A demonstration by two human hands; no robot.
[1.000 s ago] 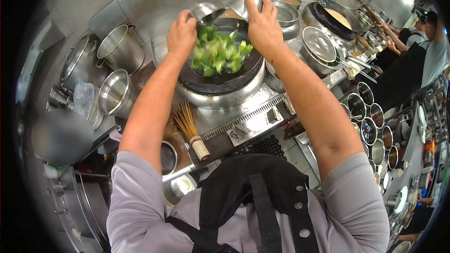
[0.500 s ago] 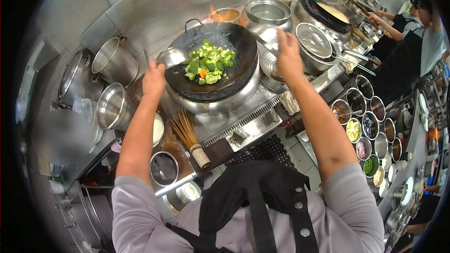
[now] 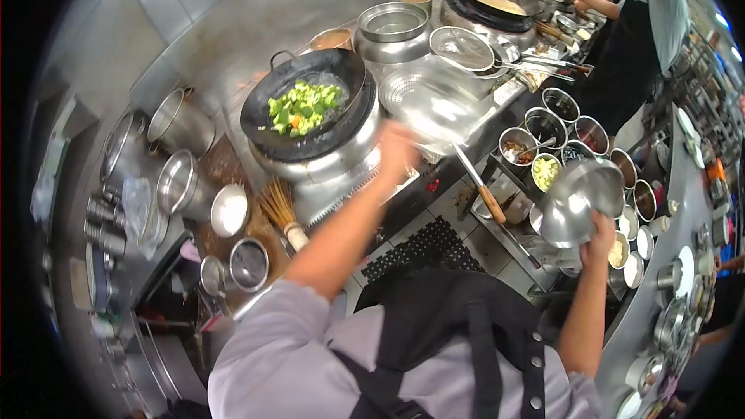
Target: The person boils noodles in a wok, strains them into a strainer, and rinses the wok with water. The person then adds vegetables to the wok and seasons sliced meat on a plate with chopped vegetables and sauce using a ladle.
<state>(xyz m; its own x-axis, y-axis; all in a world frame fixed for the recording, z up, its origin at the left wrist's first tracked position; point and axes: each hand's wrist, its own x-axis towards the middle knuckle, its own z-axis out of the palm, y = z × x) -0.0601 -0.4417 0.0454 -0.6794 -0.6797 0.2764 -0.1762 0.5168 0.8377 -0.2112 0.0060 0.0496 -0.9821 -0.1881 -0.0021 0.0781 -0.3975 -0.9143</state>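
My left hand (image 3: 397, 149) is smeared by motion beside the near edge of a large perforated strainer (image 3: 423, 97); its fingers cannot be made out. From the strainer's side, a long handle with a wooden grip (image 3: 490, 203) slants down to the right. Off to the right, my right hand (image 3: 599, 238) is closed on the rim of a shiny steel bowl (image 3: 570, 206), tilted above the ingredient tubs; whether a second bowl is nested with it I cannot tell. Green broccoli (image 3: 299, 105) with an orange piece lies in the black wok (image 3: 256, 112) on the burner.
Several ingredient tubs (image 3: 545, 172) stand at the right. A bamboo brush (image 3: 278, 203), a bowl of white contents (image 3: 230, 211) and steel pots (image 3: 181, 124) are on the left. A co-worker (image 3: 632, 50) stands at another wok (image 3: 497, 4). A wire-mesh skimmer (image 3: 462, 48) lies behind the strainer.
My right hand has swung from beside the wok to the tubs with the steel bowl. My left hand has left the wok's left side and moved right to the strainer. The view has turned right.
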